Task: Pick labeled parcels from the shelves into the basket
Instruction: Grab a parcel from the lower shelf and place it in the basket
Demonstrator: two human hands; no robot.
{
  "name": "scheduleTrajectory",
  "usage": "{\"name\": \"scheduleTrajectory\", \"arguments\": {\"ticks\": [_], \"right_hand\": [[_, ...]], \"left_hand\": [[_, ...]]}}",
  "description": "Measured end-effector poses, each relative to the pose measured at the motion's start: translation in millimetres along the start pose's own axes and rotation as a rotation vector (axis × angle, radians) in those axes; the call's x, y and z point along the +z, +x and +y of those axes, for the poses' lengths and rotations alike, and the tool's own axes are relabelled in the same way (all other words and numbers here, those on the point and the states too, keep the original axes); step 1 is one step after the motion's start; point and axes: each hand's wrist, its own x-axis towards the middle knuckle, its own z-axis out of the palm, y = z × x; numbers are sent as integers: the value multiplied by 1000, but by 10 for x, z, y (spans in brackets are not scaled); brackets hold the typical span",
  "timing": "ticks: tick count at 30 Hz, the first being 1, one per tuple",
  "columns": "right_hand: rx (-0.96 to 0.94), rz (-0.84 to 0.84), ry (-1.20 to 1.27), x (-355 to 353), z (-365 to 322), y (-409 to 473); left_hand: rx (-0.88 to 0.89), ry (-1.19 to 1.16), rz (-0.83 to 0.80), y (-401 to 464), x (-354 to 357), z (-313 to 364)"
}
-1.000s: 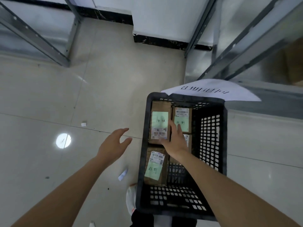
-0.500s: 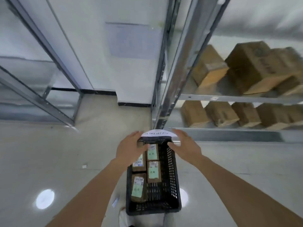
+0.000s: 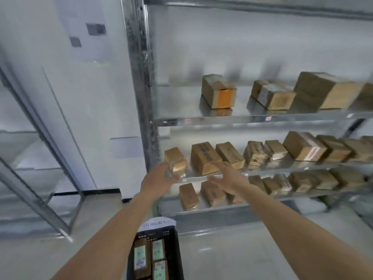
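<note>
room: pale floor and white wall; frame is motion-blurred, fine detail unreadable
rack: metal shelving filling 12 to 3 o'clock, grey upright post at 12; 3 tiers showing brown parcels
top tier: orange-ended parcel at 1 o'clock, more boxes sitting further right
middle tier: small parcel sitting at the left end, larger printed parcel just beside it on the right, row running on toward 3 o'clock
bottom tier: lower parcel lying at centre, others trailing right behind the right arm
left hand: reaching up at the middle tier edge, fingers spread and relaxed, gripping nothing; fingertips sitting just below the small parcel, contact cannot be told
right hand: reaching alongside, fingers straight and apart, holding nothing, overlapping the front of the printed parcel; contact cannot be told
basket: black crate sitting on the floor at 6 o'clock between the forearms, white paper sheet at its far rim
basket contents: labeled parcels lying flat inside, green labels facing up
</note>
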Motion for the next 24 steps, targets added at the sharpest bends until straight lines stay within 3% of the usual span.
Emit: {"name": "scheduleTrajectory", "arguments": {"ticks": [4,9,24], "right_hand": [[-4,31,8,-473,180,-227],[-17,112,-52,-671,284,-166],[-95,-75,-11,198,387,1391]], "left_hand": [[2,-84,40,-178,-13,511],[-28,-67,61,-82,11,669],[-151,-81,27,1110,594,-203]]}}
